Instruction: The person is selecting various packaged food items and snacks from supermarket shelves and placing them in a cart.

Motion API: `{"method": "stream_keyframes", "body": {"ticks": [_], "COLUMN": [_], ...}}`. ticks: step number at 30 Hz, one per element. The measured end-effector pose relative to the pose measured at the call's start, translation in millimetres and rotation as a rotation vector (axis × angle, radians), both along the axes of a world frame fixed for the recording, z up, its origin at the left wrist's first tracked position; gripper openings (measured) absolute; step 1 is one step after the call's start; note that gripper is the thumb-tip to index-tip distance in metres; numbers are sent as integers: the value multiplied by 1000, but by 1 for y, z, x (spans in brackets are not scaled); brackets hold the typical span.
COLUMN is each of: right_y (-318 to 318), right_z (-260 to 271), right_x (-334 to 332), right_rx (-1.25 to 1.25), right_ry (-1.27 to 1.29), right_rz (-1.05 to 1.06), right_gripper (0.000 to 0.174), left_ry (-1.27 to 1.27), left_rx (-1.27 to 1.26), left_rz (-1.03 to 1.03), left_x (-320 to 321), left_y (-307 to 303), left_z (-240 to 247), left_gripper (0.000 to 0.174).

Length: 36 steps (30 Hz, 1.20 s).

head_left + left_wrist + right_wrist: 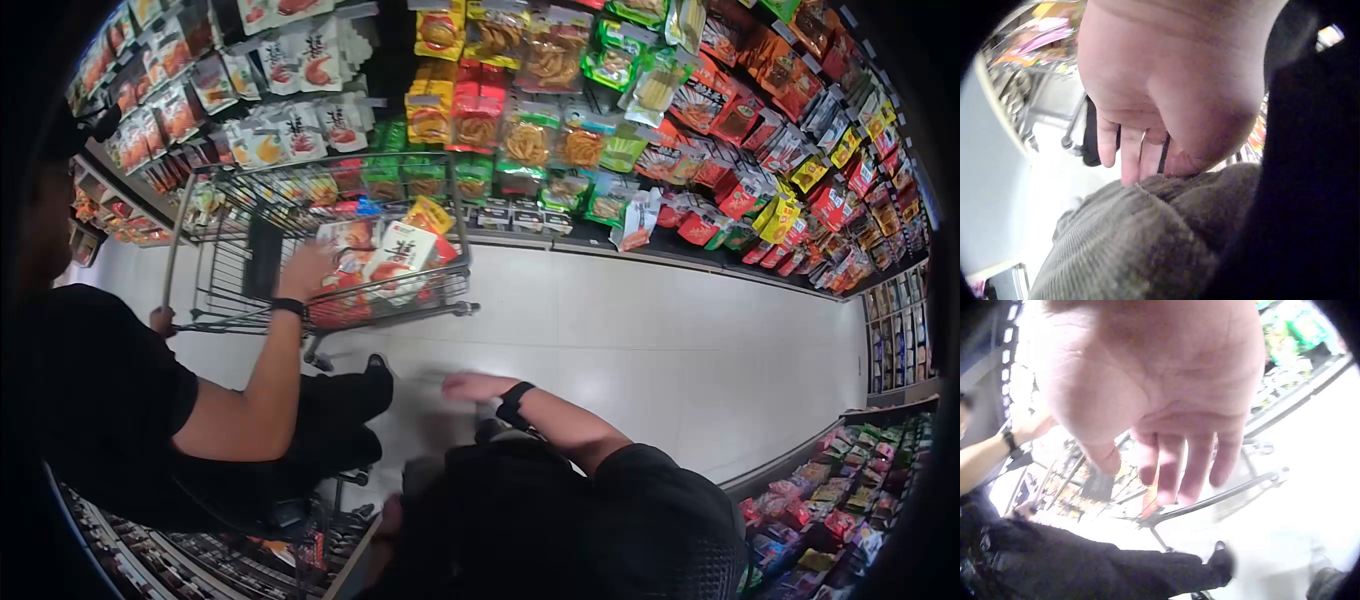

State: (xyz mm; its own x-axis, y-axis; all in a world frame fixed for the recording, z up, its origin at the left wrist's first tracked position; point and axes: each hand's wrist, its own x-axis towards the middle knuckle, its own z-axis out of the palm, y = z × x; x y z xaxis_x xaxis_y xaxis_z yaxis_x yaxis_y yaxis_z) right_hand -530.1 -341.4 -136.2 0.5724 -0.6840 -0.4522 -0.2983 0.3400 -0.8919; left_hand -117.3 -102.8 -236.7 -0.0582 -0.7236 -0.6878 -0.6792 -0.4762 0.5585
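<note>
My right hand hangs in front of my body over the pale floor, holding nothing. In the right wrist view its fingers point down, spread and loosely bent, and overlap the shopping cart behind them. My left hand hangs beside grey-brown corduroy trousers, its fingertips right at the cloth and nothing seen in them. The wire shopping cart stands ahead to the left. Inside lie a white food package and several red and yellow packs. Another person's hand reaches over these packs.
That other person, in black with a dark wristband, stands at left by the cart. Hanging snack bags line the shelf ahead and curve off to the right. More bagged goods fill a low display at lower right.
</note>
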Motion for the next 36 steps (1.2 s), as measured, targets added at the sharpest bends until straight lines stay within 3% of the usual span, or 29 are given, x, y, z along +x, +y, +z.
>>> {"method": "stream_keyframes", "body": {"ticks": [1, 4, 5, 9, 11, 12, 14, 16, 17, 18, 19, 20, 21, 23, 24, 25, 26, 27, 29, 31, 33, 34, 35, 36], "right_y": [-7, 13, 23, 10, 11, -9, -82, -159, -190, -228, -278, -328, -362, -384, -389, -408, -418, -423, -424, -424, -427, -425, -417, -415], "right_z": [-34, -85, -99, -91, -97, -110, -125, -133, -148, -158, -137, -110, -83, -94, -72, -74, -69, -65, -72, -89, -107, -105, -99, -120], "right_x": [-38, -105, -122, -186, -196, -216, -265, -320, -353, -388, -425, -441, -456, -501, -503, -517, -528, -534, -547, -566, -587, -580, -579, -588], "right_rx": [-133, -7, 65, 239, 269, 175, 49, -219, -256, -314, -293, -221, -164, -347, -296, -341, -356, -371, -401, -428, -321, -257, -194, -271], "right_ry": [39, 7, -7, 64, 70, 80, 114, 112, 31, 208, 429, 355, 351, 336, 285, 360, 287, 214, 94, -24, -53, -14, 146, 121], "right_rz": [-139, -664, -786, -942, -989, -1006, -1061, -1162, -1228, -1334, -1376, -1535, -1580, -1578, -1558, -1505, -1499, -1492, -1458, -1429, -1300, -1320, -1320, -1279], "right_gripper": [25, 12, 11, 12, 14, 13, 15, 17, 21, 32, 60, 80, 99, 121, 126, 125, 120, 116, 110, 105, 91, 80, 66, 61], "left_ry": [66, 197, 227, 294, 257, 267, 154, -187, -292, -325, -368, -288, -241, -121, 8, 23, 4, -92, -93, -69, -139, -158, -139, -162], "left_rx": [-36, -139, -59, -204, -351, -346, -977, -1048, -1026, -1057, -1039, -959, -976, -746, -617, -317, -230, -171, 107, 138, -11, 232, 48, 53], "left_rz": [-30, -115, -148, -364, -526, -526, -466, -318, -215, -169, -120, -22, -78, -147, -97, 57, -12, -190, -125, -119, -493, -236, -477, -509], "left_x": [-22, -92, -127, -231, -254, -272, -312, -310, -299, -288, -280, -276, -267, -244, -233, -230, -218, -218, -212, -222, -218, -237, -241, -250], "left_y": [-45, -167, -207, -311, -334, -360, -430, -479, -485, -495, -511, -526, -529, -495, -478, -465, -449, -431, -398, -384, -370, -385, -390, -401], "left_z": [-2, 24, 70, 91, 115, 122, 137, 149, 153, 152, 145, 144, 139, 130, 118, 107, 72, 76, 63, 57, 28, 39, 37, 37], "left_gripper": [42, 36, 35, 28, 25, 25, 25, 37, 42, 45, 45, 43, 38, 23, 21, 23, 26, 32, 39, 33, 27, 27, 28, 28]}}
